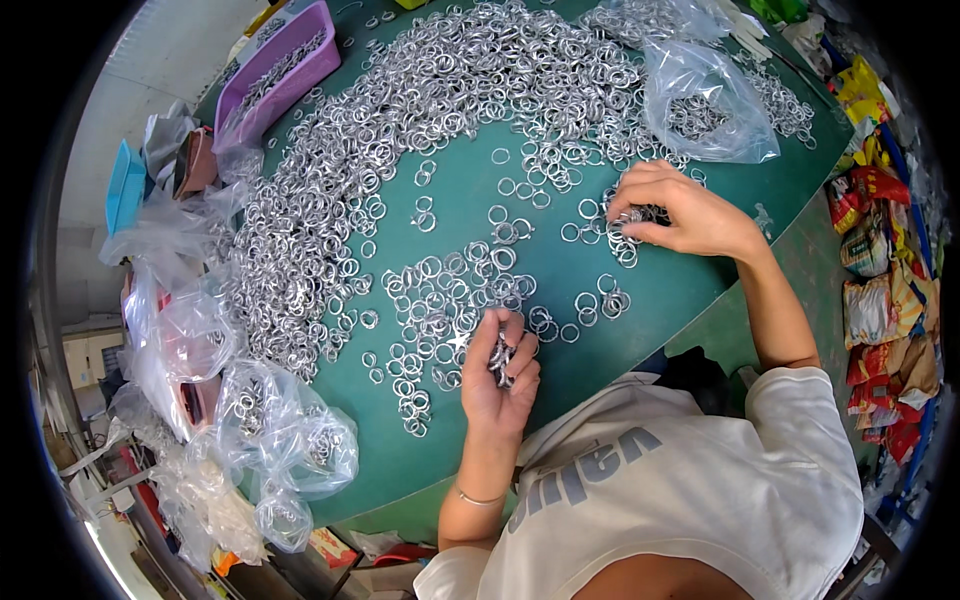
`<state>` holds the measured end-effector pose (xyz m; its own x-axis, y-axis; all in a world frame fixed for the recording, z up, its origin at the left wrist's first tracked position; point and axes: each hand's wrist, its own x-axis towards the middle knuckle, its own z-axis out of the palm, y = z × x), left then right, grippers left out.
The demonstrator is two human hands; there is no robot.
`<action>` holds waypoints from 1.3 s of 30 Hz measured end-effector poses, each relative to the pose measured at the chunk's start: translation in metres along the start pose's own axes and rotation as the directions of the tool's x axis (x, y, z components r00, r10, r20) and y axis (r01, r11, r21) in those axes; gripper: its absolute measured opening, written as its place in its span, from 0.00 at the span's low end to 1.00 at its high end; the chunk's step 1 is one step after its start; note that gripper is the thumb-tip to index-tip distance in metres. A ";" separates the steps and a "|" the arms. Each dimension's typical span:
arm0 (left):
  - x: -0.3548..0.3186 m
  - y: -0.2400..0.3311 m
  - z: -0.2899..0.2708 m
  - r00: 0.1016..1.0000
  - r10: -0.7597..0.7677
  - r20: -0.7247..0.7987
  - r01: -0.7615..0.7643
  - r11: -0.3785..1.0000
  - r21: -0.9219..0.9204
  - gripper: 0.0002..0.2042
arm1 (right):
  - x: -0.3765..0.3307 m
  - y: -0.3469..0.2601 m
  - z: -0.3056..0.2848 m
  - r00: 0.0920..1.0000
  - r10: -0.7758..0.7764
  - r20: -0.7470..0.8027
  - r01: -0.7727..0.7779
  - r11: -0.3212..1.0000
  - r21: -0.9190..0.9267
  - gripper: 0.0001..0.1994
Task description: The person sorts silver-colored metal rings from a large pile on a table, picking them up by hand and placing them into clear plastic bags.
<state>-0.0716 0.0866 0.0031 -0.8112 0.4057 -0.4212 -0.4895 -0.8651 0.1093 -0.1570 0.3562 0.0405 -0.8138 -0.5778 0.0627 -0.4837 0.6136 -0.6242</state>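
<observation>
Your left hand (pixel 497 378) sits nearest, just in from the near edge of the green table (pixel 690 290), fingers curled shut around a short stack of metal rings (pixel 500 358). The stack's long axis runs roughly near-to-far, tipped slightly toward the far left. A thin bracelet (pixel 472 496) circles that wrist.

Right of the left hand, bare green runs to the table's curved near edge; that is the widest free room. Just beyond your fingertips lies a loose scatter of rings (pixel 440 300), flat on the surface.

Farther right, your right hand (pixel 680 210) rests palm down, fingers pinched on a small cluster of rings (pixel 630 215).

Beyond, the dense ring heap (pixel 430 110) arcs from left side to far edge. A clear plastic bag (pixel 705 105) lies far right, a purple tray (pixel 285 60) far left, crumpled bags (pixel 270 440) along the left rim.
</observation>
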 end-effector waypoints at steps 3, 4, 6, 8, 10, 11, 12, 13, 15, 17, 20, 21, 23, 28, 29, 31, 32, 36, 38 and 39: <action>0.001 -0.003 0.009 0.996 0.077 -0.050 -0.061 0.962 0.265 0.09 | 0.015 -0.003 0.011 0.989 0.062 -0.133 -0.090 0.972 -0.216 0.09; 0.002 -0.002 0.012 0.995 0.089 -0.033 -0.072 0.930 0.361 0.09 | 0.021 -0.003 0.019 0.978 0.076 -0.196 -0.133 0.945 -0.298 0.09; 0.007 0.002 0.018 0.994 0.112 0.004 -0.096 0.833 0.544 0.09 | 0.027 0.001 0.034 0.977 0.058 -0.206 -0.131 0.924 -0.359 0.09; 0.012 0.009 0.023 0.984 0.180 0.004 -0.132 0.705 0.697 0.08 | 0.031 0.004 0.042 0.975 0.040 -0.219 -0.130 0.901 -0.414 0.08; 0.017 0.019 0.026 0.969 0.248 0.018 -0.139 0.481 0.866 0.07 | 0.032 0.000 0.041 0.977 0.033 -0.210 -0.120 0.902 -0.414 0.05; 0.022 0.025 0.033 0.960 0.279 0.018 -0.111 0.319 0.941 0.07 | 0.032 0.000 0.040 0.978 0.033 -0.206 -0.116 0.905 -0.408 0.05; 0.034 0.031 0.031 0.907 0.354 0.230 -0.257 0.030 0.966 0.06 | 0.031 0.000 0.040 0.979 0.034 -0.200 -0.114 0.907 -0.406 0.04; 0.047 0.037 0.025 0.819 0.366 0.443 -0.363 -0.268 0.892 0.06 | 0.031 -0.001 0.040 0.981 0.027 -0.191 -0.106 0.902 -0.418 0.04; 0.062 0.042 0.037 0.779 0.329 0.534 -0.273 -0.588 0.761 0.06 | 0.031 -0.001 0.044 0.984 0.019 -0.176 -0.096 0.892 -0.441 0.04; 0.071 0.043 0.043 0.802 0.267 0.534 -0.197 -0.726 0.659 0.07 | 0.030 -0.001 0.049 0.970 -0.074 -0.233 -0.048 0.877 -0.479 0.04; 0.080 0.043 0.052 0.864 0.200 0.461 -0.109 -0.821 0.560 0.07 | 0.030 -0.004 0.040 0.935 -0.074 -0.348 -0.063 0.928 -0.367 0.04; 0.081 0.044 0.055 0.885 0.168 0.434 -0.110 -0.831 0.546 0.07 | 0.029 -0.006 0.035 0.920 -0.044 -0.389 -0.080 0.952 -0.297 0.04; 0.080 0.048 0.054 0.910 0.123 0.396 -0.122 -0.834 0.539 0.06 | 0.027 -0.003 0.027 0.903 0.092 -0.420 -0.095 0.995 0.012 0.04; 0.071 0.055 0.054 0.949 0.106 0.297 -0.093 -0.807 0.584 0.05 | 0.006 0.005 0.007 0.880 0.434 -0.191 -0.099 0.563 0.821 0.08; 0.070 0.055 0.047 0.902 0.133 0.410 -0.181 -0.747 0.640 0.06 | 0.001 0.010 0.009 0.897 0.422 -0.134 -0.089 0.468 0.879 0.09; 0.064 0.052 0.051 0.922 0.204 0.329 -0.173 -0.542 0.822 0.06 | -0.014 0.017 0.017 0.916 0.400 -0.020 -0.028 0.113 0.993 0.10; 0.060 0.050 0.053 0.932 0.229 0.280 -0.164 -0.423 0.891 0.06 | -0.021 0.017 0.020 0.927 0.373 0.029 -0.001 -0.074 0.997 0.10; 0.040 0.029 0.035 0.859 0.061 0.508 -0.374 -0.603 0.705 0.05 | -0.036 -0.002 0.034 0.884 0.468 0.005 0.031 -0.070 0.997 0.09; 0.034 0.012 0.034 0.883 0.021 0.470 -0.339 -0.664 0.667 0.06 | -0.038 -0.021 0.038 0.897 0.439 -0.043 -0.137 0.369 0.919 0.08; 0.032 0.006 0.036 0.890 0.013 0.456 -0.312 -0.712 0.629 0.07 | -0.039 -0.025 0.039 0.937 0.347 -0.036 -0.175 0.555 0.813 0.08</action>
<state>-0.1123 0.1051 0.0221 -0.8740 0.4845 0.0368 0.4002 0.6747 0.6202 -0.1006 0.3421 0.0238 -0.9421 -0.3091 -0.1301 0.1356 0.0038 -0.9908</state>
